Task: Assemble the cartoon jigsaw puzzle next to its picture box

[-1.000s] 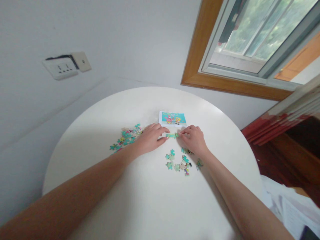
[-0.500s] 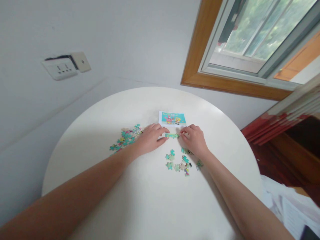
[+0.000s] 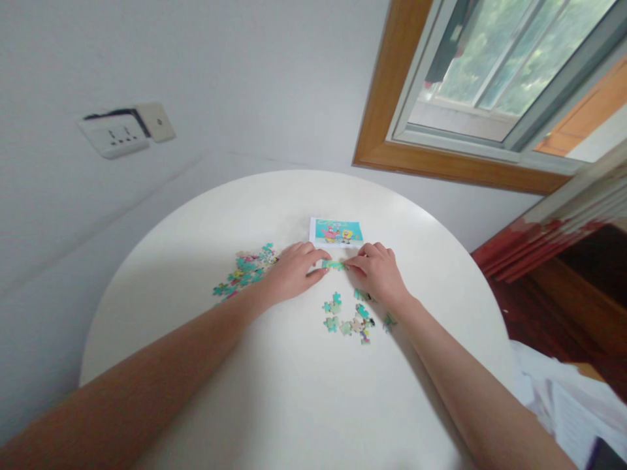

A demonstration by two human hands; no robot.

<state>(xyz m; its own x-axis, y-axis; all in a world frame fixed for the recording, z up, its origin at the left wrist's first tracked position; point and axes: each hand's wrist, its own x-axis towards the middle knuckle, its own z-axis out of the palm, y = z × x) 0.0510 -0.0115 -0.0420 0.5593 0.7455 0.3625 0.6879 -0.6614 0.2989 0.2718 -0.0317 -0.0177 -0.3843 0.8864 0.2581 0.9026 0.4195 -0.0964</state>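
A short strip of joined jigsaw puzzle pieces (image 3: 335, 265), green and teal, lies flat on the white round table (image 3: 294, 398). My left hand (image 3: 294, 271) rests at its left end, thumb and index finger on either side of it. At the right end, my right hand (image 3: 376, 269) pinches a puzzle piece against the strip; the fingers mostly cover that piece. Just behind the strip stands a reference picture card (image 3: 337, 232) with a pink and a yellow cartoon figure. Several loose puzzle pieces (image 3: 347, 327) are scattered nearer to me, some partly under my right wrist.
A pile of puzzle pieces (image 3: 242, 273) lies to the left, partly behind my left forearm. The wall with a socket (image 3: 117, 136) and a wood-framed window (image 3: 377, 147) borders the table's far side. Papers (image 3: 578, 405) lie lower right, beyond the table edge.
My right hand's fingertips have moved slightly left, closing in on the strip's right end. My left hand keeps its place at the left end.
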